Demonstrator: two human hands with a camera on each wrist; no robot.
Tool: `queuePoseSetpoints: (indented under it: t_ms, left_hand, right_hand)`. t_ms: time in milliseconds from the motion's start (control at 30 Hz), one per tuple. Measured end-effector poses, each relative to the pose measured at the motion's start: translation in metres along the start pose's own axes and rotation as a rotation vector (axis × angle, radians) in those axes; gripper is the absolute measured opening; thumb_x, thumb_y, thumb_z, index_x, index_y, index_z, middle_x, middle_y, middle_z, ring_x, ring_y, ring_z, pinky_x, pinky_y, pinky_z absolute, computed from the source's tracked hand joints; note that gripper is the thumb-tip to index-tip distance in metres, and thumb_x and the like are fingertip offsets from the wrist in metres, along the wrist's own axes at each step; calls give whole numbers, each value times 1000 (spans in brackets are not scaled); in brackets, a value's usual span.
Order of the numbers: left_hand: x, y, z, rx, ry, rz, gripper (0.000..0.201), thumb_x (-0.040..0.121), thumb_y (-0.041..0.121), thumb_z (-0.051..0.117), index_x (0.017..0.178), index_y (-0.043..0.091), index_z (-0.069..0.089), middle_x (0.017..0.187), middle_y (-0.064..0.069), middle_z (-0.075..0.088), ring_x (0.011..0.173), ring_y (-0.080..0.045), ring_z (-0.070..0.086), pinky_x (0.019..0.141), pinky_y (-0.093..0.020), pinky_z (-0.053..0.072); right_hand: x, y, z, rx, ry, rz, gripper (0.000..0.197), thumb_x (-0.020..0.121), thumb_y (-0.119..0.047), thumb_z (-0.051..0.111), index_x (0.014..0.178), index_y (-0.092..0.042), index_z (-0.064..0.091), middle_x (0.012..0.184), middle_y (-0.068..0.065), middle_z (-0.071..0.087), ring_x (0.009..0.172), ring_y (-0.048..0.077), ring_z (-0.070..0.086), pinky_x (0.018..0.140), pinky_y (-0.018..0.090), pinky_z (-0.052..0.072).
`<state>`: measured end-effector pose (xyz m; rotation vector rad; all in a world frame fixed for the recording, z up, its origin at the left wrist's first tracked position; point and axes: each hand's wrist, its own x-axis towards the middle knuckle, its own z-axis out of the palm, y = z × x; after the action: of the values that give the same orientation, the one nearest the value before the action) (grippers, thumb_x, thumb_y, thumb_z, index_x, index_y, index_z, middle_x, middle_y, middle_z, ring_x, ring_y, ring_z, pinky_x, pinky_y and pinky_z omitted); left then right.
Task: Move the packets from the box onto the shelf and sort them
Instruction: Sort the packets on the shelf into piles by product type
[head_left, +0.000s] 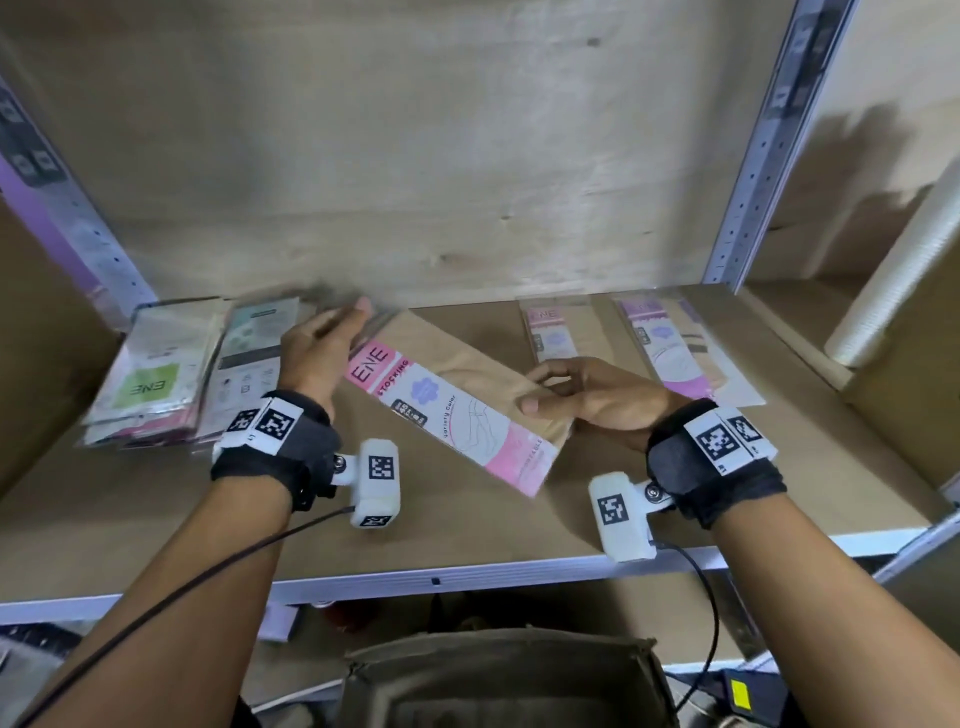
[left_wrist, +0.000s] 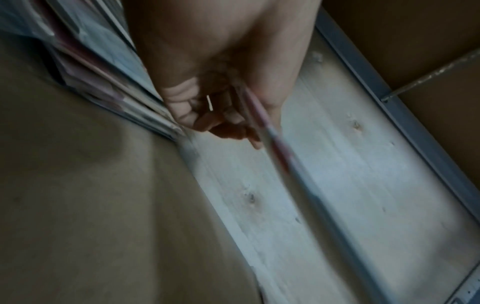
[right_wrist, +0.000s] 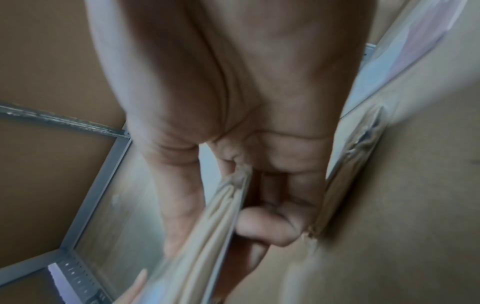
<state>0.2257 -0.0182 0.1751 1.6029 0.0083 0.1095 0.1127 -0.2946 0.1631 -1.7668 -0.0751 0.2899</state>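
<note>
Right hand (head_left: 592, 400) at centre right of the head view, pinching pink stocking packet (head_left: 457, 410) by its lower end, thumb on top. Left hand (head_left: 317, 353) at centre left, fingers on packet's upper end; grip blurred, cannot tell. Packet tilted above shelf (head_left: 208, 509). Blurred packet stack (head_left: 171, 374) at left edge; two packets (head_left: 558, 325) (head_left: 675, 343) flat, upper right. Box (head_left: 509, 675) cut off, bottom centre.

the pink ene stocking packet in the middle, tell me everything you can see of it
The pink stocking packet is a long flat clear sleeve with a pink-and-white card reading ENE STOCKING and beige fabric showing. It lies diagonally over the shelf. The right hand pinches its near right edge; the left hand holds its far end.
</note>
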Motion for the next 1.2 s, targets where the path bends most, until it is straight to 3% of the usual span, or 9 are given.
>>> queuePoseSetpoints:
  t_ms: [133,333,500,667,767,867,933,1067,1200]
  left_hand:
    - [5,-6,-1,116,1,20,19,93,37,67,79,25,73,75,1,69,51,-9,64,46,-17,50]
    - [4,-6,6,248,6,23,40,97,41,54,61,23,52,74,-9,63,72,-28,67,69,-37,50]
    - [-7,-2,7,151,-80,-63,43,93,59,56,67,25,52,61,3,54,62,-18,57,63,-29,49]
    - [-16,2,8,-33,-221,-150,42,92,58,60,77,21,73,86,-7,76,73,-24,72,73,-34,55]
    - [-17,2,9,-117,-272,-154,40,93,57,59,71,31,80,81,-2,78,71,-18,75,67,-29,59]
    - [-22,2,9,-221,-296,-166,49,97,53,55,59,28,74,56,5,60,43,-9,55,42,-21,40]
    - [-24,3,11,-267,-294,-189,48,97,53,54,59,29,73,53,7,48,40,-7,41,42,-22,27]
    - [-28,5,21,-312,-223,-204,26,102,45,48,92,30,66,63,13,71,53,-1,66,52,-19,53]
    - [-30,7,27,-331,-209,-204,20,103,41,46,93,30,58,63,20,71,55,7,67,51,-14,55]
  right_hand:
    - [-7,-1,-11,34,59,-6,34,85,-14,73,112,2,61,101,22,68,92,33,60,80,43,43]
    - [-15,-1,-18,93,168,-30,28,88,-18,71,111,-2,65,103,27,66,90,31,62,79,38,48]
    - [-19,2,-24,116,250,6,32,89,-16,70,116,-1,62,97,16,68,79,21,66,61,23,51]
    - [-21,3,-24,184,308,-4,15,88,-14,70,101,-12,64,97,20,62,76,23,58,52,21,46]
    - [-20,4,-21,186,319,-16,13,88,-15,70,100,-13,65,94,18,64,73,22,60,51,22,46]
    - [-19,5,-22,168,303,-18,23,89,-16,69,108,-7,64,87,18,59,65,21,53,49,23,42]
    - [-19,5,-23,166,283,-16,21,89,-17,69,107,-7,64,89,21,58,65,22,52,48,23,41]
    - [-20,6,-24,179,285,-14,27,88,-19,69,110,-5,64,92,24,59,68,26,50,45,23,40]
    - [-18,7,-21,190,293,-18,29,89,-17,68,112,-1,63,92,24,59,65,25,50,43,22,40]
